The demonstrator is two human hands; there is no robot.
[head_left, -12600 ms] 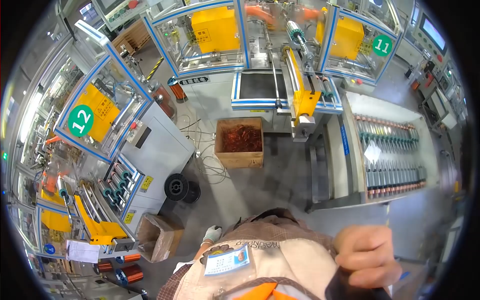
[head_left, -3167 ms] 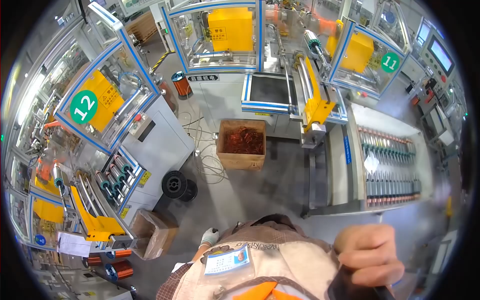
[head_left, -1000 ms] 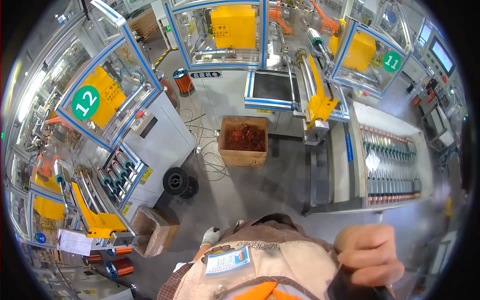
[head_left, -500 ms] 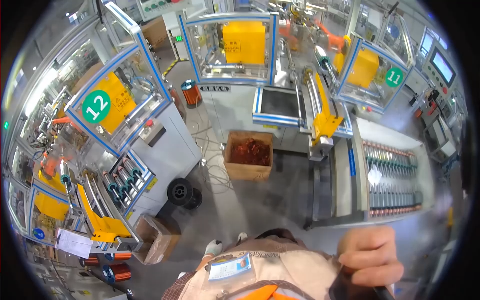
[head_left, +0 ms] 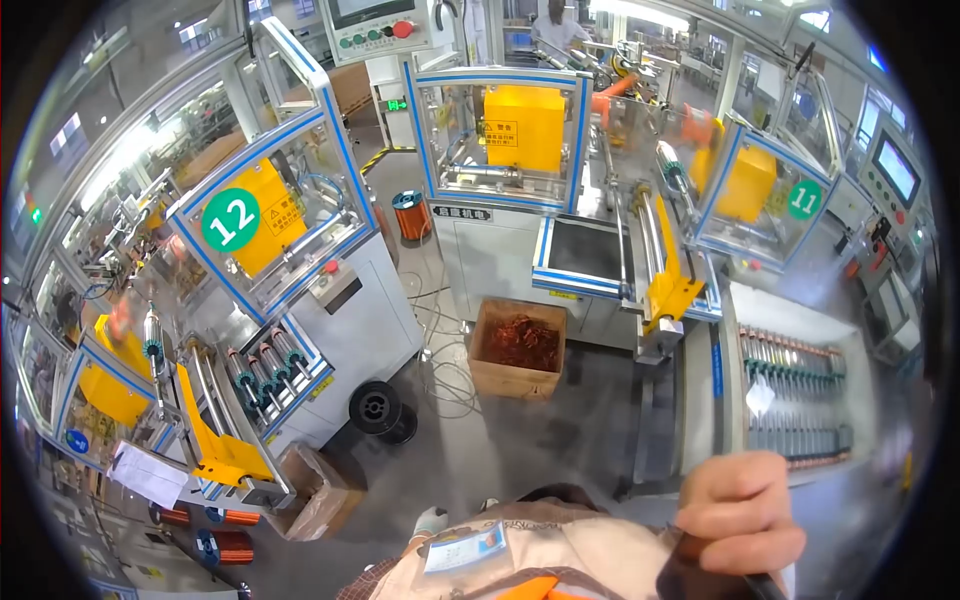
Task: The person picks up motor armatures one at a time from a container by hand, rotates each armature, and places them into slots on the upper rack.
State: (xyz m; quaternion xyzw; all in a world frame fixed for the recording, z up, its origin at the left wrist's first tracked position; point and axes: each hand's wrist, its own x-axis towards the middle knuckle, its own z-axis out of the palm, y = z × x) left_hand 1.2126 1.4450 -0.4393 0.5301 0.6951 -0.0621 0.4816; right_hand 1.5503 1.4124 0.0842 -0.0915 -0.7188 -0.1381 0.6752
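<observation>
My right hand (head_left: 742, 512) is raised close to the camera at the lower right, bare, with its fingers curled. A dark object lies against its underside, too hidden to make out. My left hand (head_left: 431, 521), in a whitish glove, hangs low beside my apron (head_left: 585, 540); its fingers are too small and partly hidden to read. Between the hands, a badge (head_left: 466, 551) lies on the apron. The white-walled bin (head_left: 735, 400) beyond my right hand holds several shafts with green and copper-coloured parts.
Machine 12 (head_left: 231, 221) stands left, machine 11 (head_left: 803, 200) right. A cardboard box (head_left: 515, 383) of reddish scraps, black spools (head_left: 376, 408), loose cables (head_left: 445, 385) and an open carton (head_left: 325, 500) are on the floor. A person (head_left: 560, 30) is at the back.
The camera view has tilted up, so machines and boxes sit lower and further right in the picture. My right hand stays curled; my left hand remains low. The orange arms at the back have changed position.
</observation>
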